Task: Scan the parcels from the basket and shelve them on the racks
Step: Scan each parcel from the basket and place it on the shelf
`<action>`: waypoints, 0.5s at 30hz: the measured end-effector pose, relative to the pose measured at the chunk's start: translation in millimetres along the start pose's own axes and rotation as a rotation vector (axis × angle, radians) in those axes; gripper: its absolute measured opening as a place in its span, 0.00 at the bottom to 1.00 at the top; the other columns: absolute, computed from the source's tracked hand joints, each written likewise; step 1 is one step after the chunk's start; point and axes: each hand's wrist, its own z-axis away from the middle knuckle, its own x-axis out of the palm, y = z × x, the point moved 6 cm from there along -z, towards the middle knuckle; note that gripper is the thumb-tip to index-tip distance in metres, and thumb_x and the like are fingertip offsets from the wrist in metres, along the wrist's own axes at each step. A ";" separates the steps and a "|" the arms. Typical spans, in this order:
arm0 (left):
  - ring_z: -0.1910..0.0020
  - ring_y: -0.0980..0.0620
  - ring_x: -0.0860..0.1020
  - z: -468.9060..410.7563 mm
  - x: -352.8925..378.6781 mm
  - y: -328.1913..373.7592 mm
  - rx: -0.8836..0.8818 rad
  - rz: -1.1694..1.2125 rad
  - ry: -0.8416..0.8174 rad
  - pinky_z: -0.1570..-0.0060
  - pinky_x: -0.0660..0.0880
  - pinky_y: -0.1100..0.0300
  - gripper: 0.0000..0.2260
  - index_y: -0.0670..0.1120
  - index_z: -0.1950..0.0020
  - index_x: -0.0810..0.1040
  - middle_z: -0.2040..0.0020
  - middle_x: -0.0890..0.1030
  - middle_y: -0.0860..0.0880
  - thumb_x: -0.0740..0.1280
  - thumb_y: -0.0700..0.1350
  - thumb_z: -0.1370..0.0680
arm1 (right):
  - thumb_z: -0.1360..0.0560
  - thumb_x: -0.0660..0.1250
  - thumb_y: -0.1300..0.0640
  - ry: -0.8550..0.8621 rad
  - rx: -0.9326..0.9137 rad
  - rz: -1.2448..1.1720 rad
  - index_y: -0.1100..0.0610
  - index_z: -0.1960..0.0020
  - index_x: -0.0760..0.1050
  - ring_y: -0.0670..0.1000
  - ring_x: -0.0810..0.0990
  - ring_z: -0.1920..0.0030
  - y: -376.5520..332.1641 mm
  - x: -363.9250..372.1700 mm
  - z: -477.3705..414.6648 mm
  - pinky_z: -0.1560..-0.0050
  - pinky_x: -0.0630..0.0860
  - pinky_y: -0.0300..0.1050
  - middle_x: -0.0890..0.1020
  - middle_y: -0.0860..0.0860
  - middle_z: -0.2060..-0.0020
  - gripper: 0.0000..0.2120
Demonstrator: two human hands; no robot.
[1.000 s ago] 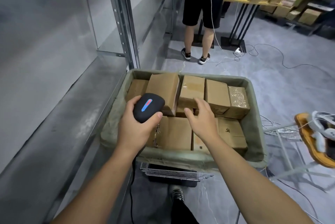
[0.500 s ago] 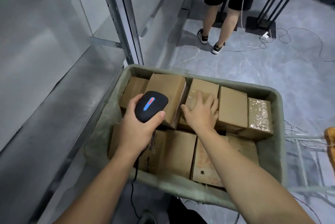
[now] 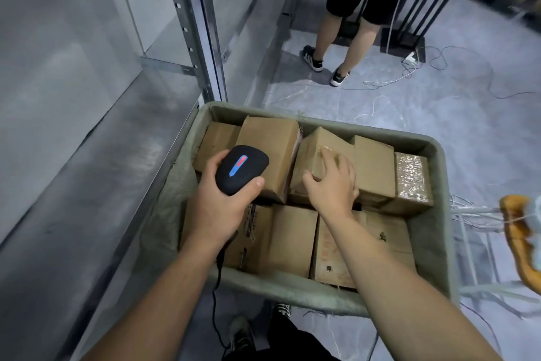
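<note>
Target parcel (image 3: 317,153): brown cardboard, back row of basket (image 3: 439,243), roughly 12 o'clock from basket centre. Tilted, one corner raised above neighbours.

Right hand (image 3: 333,182) on top of parcel; fingers spread and curled over upper face, thumb on near side. Grasping it.

Taller box (image 3: 269,150) at parcel's 9 o'clock, touching it. Shiny tape-wrapped parcel (image 3: 412,182) at 3 o'clock end of same row. Front row of boxes lying at 6 o'clock.

Left hand (image 3: 222,205) at 9 o'clock of target, clenched round black scanner (image 3: 241,169); red-blue strip facing up. Cable (image 3: 216,287) hanging toward 6 o'clock.

Rack upright (image 3: 202,24) at basket's 11 o'clock, grey shelf (image 3: 87,185) at 9 o'clock. Second person (image 3: 360,9) in black shorts standing at 1 o'clock.
</note>
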 end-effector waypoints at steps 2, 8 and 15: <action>0.47 0.54 0.84 6.1 -4.0 0.7 0.022 0.020 -0.011 0.46 0.82 0.41 0.32 0.64 0.35 0.74 0.45 0.82 0.64 0.77 0.62 0.38 | 0.24 0.67 0.45 0.019 -0.026 -0.092 0.41 0.24 0.67 0.55 0.56 0.21 3.7 -6.0 17.2 0.28 0.60 0.66 0.62 0.52 0.22 0.28; 0.50 0.53 0.84 29.5 -12.5 -4.7 0.037 0.071 -0.066 0.47 0.82 0.42 0.28 0.66 0.41 0.74 0.48 0.83 0.63 0.76 0.62 0.39 | 0.22 0.70 0.51 0.037 -0.026 -0.372 0.44 0.26 0.70 0.49 0.64 0.25 25.3 -19.6 72.1 0.26 0.61 0.47 0.68 0.48 0.25 0.26; 0.52 0.49 0.84 49.3 -21.5 -12.8 0.038 0.068 -0.058 0.47 0.82 0.41 0.27 0.67 0.43 0.74 0.49 0.84 0.59 0.76 0.63 0.40 | 0.20 0.67 0.49 -0.067 0.011 -0.475 0.38 0.25 0.67 0.44 0.65 0.29 55.6 -14.7 105.0 0.34 0.64 0.41 0.68 0.45 0.27 0.25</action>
